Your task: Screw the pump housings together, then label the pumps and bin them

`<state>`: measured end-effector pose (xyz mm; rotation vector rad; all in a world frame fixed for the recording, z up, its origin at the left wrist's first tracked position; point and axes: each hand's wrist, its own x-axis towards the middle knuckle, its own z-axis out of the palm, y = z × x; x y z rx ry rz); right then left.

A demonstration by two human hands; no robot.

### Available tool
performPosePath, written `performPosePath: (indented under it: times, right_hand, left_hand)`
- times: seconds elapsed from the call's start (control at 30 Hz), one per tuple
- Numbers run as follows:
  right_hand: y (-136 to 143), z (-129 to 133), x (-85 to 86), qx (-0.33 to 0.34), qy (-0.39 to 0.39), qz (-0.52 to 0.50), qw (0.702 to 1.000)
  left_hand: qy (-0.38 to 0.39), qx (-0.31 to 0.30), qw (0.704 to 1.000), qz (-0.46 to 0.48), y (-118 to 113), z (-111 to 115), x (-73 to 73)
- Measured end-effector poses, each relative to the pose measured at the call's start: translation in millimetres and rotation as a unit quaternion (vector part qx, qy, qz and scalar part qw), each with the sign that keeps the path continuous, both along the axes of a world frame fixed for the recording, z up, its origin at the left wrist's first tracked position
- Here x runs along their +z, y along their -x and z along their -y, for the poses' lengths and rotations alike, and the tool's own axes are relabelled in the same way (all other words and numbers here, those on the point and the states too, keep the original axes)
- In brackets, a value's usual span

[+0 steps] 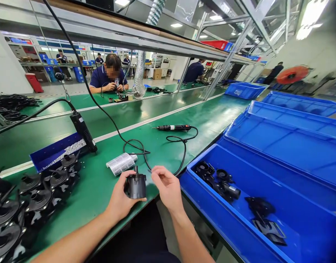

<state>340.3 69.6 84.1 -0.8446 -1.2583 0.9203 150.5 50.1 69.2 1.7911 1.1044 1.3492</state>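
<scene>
A black cylindrical part (137, 186) with a short stem on top is upright near the table's front edge. My left hand (121, 195) is wrapped round its left side, thumb at its base. Just right of the part, my right hand (166, 184) is raised with its fingertips pinched together; whatever they hold, if anything, is too small to make out. Behind my left hand lies a curved silver label sheet (121, 163). Farther back, a black electric screwdriver (173, 128) rests on the green table (102, 190), its cable looped toward my right hand.
Several black round assemblies (36, 199) fill the left side. Behind them, a second screwdriver (83, 131) hangs over a blue tray (42, 155) of small metal pieces. At right, a blue bin (212, 204) holds black parts, with more bins (288, 128) behind. A person (110, 75) works across the table.
</scene>
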Motion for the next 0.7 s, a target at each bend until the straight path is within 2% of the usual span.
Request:
performPosePath:
  times: [0.1,0.27,0.53,0.7]
  right_hand:
    - [-10,15,9.0,0.088,0.032,0.037,0.995]
    - [-19,24,24.3,0.211,0.099,0.137,0.963]
    - [-22,28,54.8,0.178,0.091,0.285,0.937]
    - [-17,32,62.3,0.168,0.105,0.316,0.928]
  left_hand:
    - [-0.008,0.011,1.0,-0.016,1,0,0.0]
    - [-0.06,-0.002,0.997,-0.04,0,3,-0.6]
    - [-0.118,-0.001,0.992,-0.054,-1,2,-2.5]
    - [-0.149,0.004,0.987,-0.064,-1,2,-1.6]
